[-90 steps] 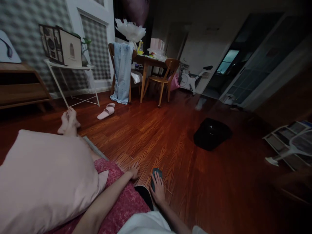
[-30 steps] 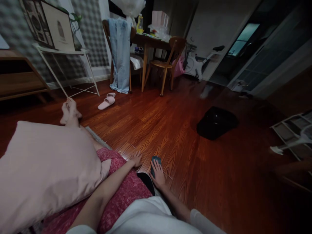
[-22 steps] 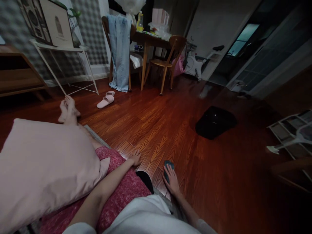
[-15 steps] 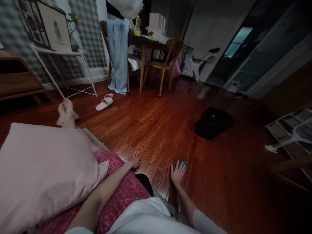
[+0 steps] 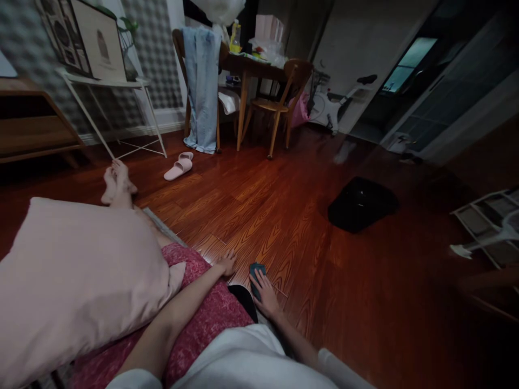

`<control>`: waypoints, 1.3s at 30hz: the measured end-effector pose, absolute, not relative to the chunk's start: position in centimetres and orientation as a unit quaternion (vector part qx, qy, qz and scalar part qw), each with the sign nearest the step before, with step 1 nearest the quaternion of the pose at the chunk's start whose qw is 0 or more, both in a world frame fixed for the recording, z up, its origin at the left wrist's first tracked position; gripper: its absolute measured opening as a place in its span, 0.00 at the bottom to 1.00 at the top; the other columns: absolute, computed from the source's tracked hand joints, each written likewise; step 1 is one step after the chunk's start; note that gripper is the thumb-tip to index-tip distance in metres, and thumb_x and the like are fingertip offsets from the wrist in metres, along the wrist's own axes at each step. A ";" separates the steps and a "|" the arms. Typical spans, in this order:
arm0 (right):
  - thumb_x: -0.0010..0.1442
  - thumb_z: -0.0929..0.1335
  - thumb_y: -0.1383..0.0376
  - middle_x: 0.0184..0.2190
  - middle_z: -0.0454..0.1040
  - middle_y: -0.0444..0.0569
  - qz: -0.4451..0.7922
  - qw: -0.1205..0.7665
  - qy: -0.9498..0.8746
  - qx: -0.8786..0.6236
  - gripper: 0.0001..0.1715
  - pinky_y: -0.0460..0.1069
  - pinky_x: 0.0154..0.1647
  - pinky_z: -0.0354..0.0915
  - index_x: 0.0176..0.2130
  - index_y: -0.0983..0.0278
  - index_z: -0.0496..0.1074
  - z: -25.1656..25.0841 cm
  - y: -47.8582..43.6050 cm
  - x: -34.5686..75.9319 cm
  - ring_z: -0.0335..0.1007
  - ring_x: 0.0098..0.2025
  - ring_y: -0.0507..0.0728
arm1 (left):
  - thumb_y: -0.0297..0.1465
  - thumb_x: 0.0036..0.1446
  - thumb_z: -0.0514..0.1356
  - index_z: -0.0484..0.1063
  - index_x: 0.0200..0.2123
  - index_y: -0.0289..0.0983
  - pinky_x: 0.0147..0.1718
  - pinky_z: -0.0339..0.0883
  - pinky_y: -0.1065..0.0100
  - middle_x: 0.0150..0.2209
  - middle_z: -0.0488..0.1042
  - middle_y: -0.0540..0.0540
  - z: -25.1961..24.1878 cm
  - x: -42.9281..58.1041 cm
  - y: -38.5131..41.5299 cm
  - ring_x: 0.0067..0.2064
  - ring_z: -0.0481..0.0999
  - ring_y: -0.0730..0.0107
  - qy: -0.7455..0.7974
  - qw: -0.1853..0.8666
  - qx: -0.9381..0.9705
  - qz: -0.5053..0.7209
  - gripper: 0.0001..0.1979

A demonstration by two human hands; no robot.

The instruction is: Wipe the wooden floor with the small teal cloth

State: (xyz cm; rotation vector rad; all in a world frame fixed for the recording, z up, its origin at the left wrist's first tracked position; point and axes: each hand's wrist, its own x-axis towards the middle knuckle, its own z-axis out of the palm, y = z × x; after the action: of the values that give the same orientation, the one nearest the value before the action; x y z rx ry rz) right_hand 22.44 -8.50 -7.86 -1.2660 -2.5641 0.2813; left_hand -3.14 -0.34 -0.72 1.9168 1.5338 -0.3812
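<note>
My right hand [image 5: 265, 293] lies flat on a small dark teal cloth [image 5: 255, 272], pressing it against the red wooden floor [image 5: 284, 216] just beside my body. Its fingers are stretched out over the cloth. My left hand [image 5: 227, 263] rests on the floor boards a little to the left, fingers spread, holding nothing. A pink pillow [image 5: 77, 281] lies on my lap over a red patterned blanket [image 5: 203, 324]. My bare feet [image 5: 115, 183] stick out beyond the pillow.
A black flat object [image 5: 360, 204] sits on the floor to the right. Pink slippers [image 5: 178, 167], a white side table [image 5: 113, 102], a wooden dining table with chairs [image 5: 259, 92] and a draped blue cloth [image 5: 201, 81] stand farther back. A white rack [image 5: 486, 227] is at the right edge.
My right hand slid the teal cloth out to the right across the floor, then drew it back in close to my body. My left hand stayed planted on the boards.
</note>
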 end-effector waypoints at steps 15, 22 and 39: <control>0.68 0.51 0.49 0.74 0.43 0.62 0.015 0.236 -0.547 -0.803 0.43 0.71 0.68 0.45 0.72 0.69 0.51 -8.9 -6.7 32.9 0.33 0.75 0.69 | 0.42 0.61 0.54 0.43 0.73 0.34 0.67 0.40 0.39 0.74 0.30 0.34 -0.5 -3.2 -0.4 0.73 0.32 0.44 0.577 0.295 0.744 -0.164 0.42; 0.69 0.57 0.53 0.74 0.46 0.55 0.062 0.166 -0.731 -0.659 0.37 0.63 0.71 0.46 0.72 0.62 0.52 -7.4 -6.5 22.9 0.36 0.75 0.63 | 0.40 0.62 0.53 0.46 0.73 0.31 0.67 0.42 0.41 0.74 0.31 0.32 0.0 -3.5 -0.4 0.73 0.35 0.43 0.569 0.265 0.755 -0.191 0.40; 0.69 0.52 0.49 0.73 0.51 0.56 0.023 0.179 -0.584 -0.791 0.39 0.63 0.70 0.48 0.70 0.65 0.57 -8.1 -16.9 42.7 0.40 0.75 0.63 | 0.36 0.65 0.50 0.49 0.72 0.30 0.68 0.41 0.43 0.74 0.38 0.30 -0.1 -3.4 -0.4 0.74 0.37 0.47 0.558 0.202 0.781 -0.195 0.35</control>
State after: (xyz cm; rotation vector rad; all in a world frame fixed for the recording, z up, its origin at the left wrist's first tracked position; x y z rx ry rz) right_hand 42.71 -16.88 -8.13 -2.2371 -1.6508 0.0658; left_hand -3.36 -0.45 -0.11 2.1811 1.5589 -0.5442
